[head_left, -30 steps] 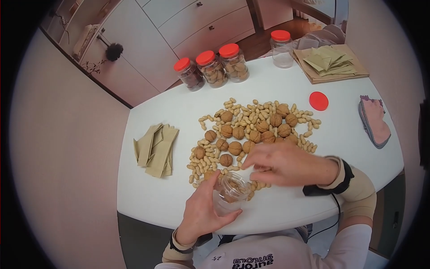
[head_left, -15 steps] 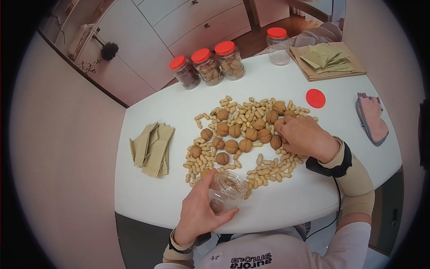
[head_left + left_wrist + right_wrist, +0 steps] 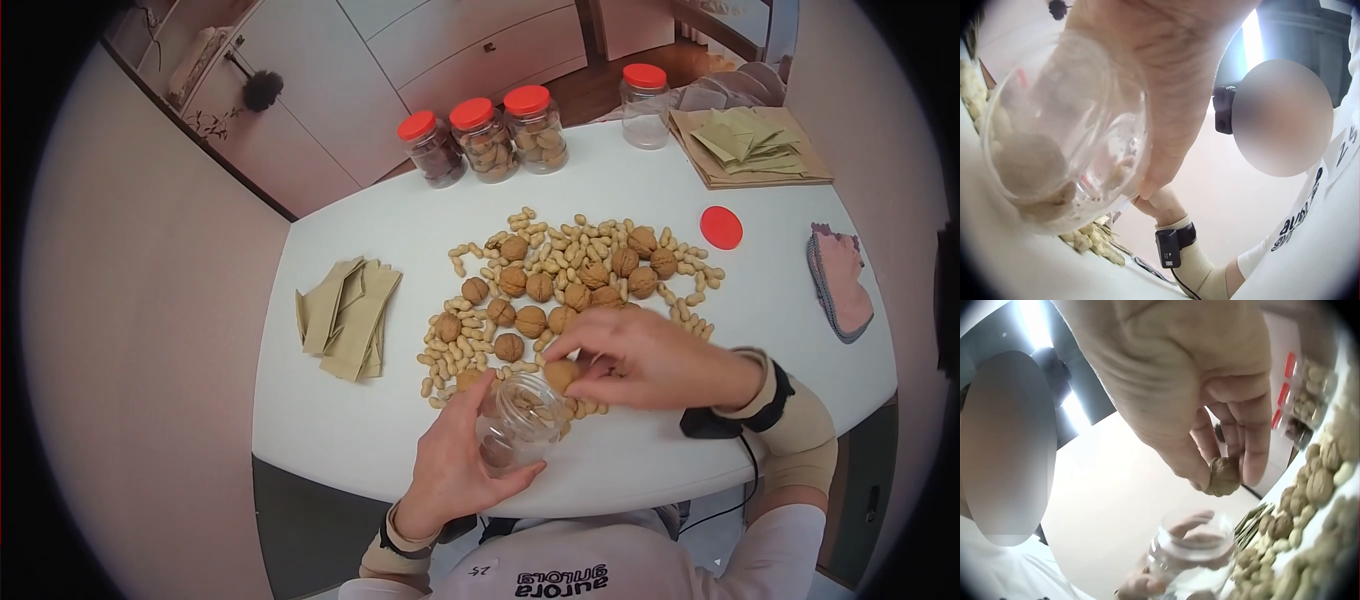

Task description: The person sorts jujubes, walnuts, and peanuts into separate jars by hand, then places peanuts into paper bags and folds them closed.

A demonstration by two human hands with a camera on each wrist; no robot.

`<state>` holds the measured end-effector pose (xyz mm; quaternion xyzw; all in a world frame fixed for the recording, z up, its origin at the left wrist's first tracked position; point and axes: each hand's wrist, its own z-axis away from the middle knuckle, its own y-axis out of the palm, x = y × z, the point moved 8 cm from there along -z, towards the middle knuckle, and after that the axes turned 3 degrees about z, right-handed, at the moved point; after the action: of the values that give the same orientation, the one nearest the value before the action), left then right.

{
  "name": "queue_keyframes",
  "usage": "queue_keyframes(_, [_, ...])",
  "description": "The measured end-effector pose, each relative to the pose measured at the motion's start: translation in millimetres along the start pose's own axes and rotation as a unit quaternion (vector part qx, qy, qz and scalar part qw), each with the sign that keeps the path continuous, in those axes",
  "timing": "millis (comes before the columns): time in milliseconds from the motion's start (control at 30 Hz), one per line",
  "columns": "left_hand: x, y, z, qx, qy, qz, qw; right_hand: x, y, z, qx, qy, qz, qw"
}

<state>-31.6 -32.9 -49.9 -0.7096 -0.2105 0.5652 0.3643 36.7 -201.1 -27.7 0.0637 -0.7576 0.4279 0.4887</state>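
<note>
My left hand (image 3: 455, 462) grips a clear plastic jar (image 3: 520, 425) round its side, the open mouth tilted toward the right hand. Through the wall in the left wrist view, a brownish round walnut shape (image 3: 1029, 164) shows at the jar's bottom. Thumb and fingers of my right hand (image 3: 640, 358) pinch a walnut (image 3: 1225, 476), held just beside and above the jar's rim. Behind the hands, several walnuts (image 3: 531, 321) lie among a wide spread of peanuts (image 3: 565, 255) on the white table.
Three filled red-lidded jars (image 3: 484, 145) and an unfilled one (image 3: 645, 110) stand at the back. A loose red lid (image 3: 721, 228) and a pink cloth (image 3: 840, 282) lie right. Folded paper bags (image 3: 350, 318) lie left; more paper (image 3: 750, 145) is stacked back right.
My right hand reached into the pile on the right, took a walnut and came back to the jar with it. The left hand keeps its grip on the jar.
</note>
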Motion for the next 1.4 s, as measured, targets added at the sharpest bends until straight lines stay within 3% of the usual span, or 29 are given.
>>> queue_keyframes(67, [-2.4,1.8,0.6,-0.005,0.010,-0.002,1.000,5.0,18.6,0.2,0.023,-0.047,-0.058,0.997])
queue_keyframes(233, [-4.5,0.9,-1.3,-0.007,0.019,-0.001,1.000,3.6,-0.8,1.1,-0.014,-0.068,0.012,0.998])
queue_keyframes(300, [-5.8,1.0,-3.4,0.004,0.006,-0.008,1.000,-12.8,-23.4,3.2,-0.057,-0.002,0.271,0.961])
queue_keyframes(333, [-6.3,1.1,-3.5,0.003,0.007,-0.008,1.000,-20.6,-32.0,4.0,-0.057,-0.002,0.272,0.960])
queue_keyframes(400, [-6.9,1.3,-3.6,0.002,0.007,-0.010,1.000,-48.1,-60.4,8.3,-0.120,0.082,0.395,0.907])
queue_keyframes(433, [-8.5,0.8,-3.6,0.002,0.008,-0.010,1.000,-54.2,-66.1,9.9,-0.121,0.082,0.396,0.906])
queue_keyframes(500, [-3.1,1.8,-2.6,0.016,-0.049,0.020,0.998,-80.4,-73.5,16.0,-0.080,0.183,0.416,0.887])
queue_keyframes(633, [-1.6,1.9,-2.9,0.017,-0.051,0.019,0.998,-102.4,-64.4,15.8,-0.046,0.187,0.414,0.890])
queue_keyframes(700, [-5.9,0.7,-3.7,0.004,-0.003,-0.009,1.000,-105.0,-64.5,14.7,-0.056,0.189,0.398,0.896])
queue_keyframes(833, [-4.8,-0.5,-3.0,0.000,-0.009,-0.011,1.000,-91.1,-70.9,12.3,-0.065,0.191,0.386,0.900])
queue_keyframes(900, [-4.2,0.5,-3.2,0.012,-0.021,0.000,1.000,-73.0,-74.1,10.6,-0.113,0.131,0.344,0.923])
queue_keyframes(1033, [-4.4,0.4,-3.8,0.011,-0.020,-0.007,1.000,-51.5,-71.7,7.4,-0.123,0.091,0.295,0.943])
queue_keyframes(1100, [-3.3,0.5,-3.8,0.012,-0.025,-0.006,1.000,-39.4,-62.8,2.8,-0.095,0.067,0.158,0.981])
queue_keyframes(1133, [-3.0,0.2,-4.0,0.011,-0.026,-0.006,1.000,-31.6,-58.9,1.9,-0.093,0.065,0.158,0.981])
queue_keyframes(1200, [-5.0,0.1,-3.9,0.008,-0.014,-0.010,1.000,-10.0,-37.9,0.1,-0.059,0.005,-0.014,0.998])
queue_keyframes(1300, [-6.7,0.4,-4.0,0.010,-0.007,-0.006,1.000,5.9,-6.7,-1.6,-0.034,-0.018,-0.110,0.993])
queue_keyframes(1400, [-7.0,-0.2,-3.1,0.005,0.000,-0.006,1.000,4.1,12.7,-3.4,0.006,-0.025,-0.123,0.992])
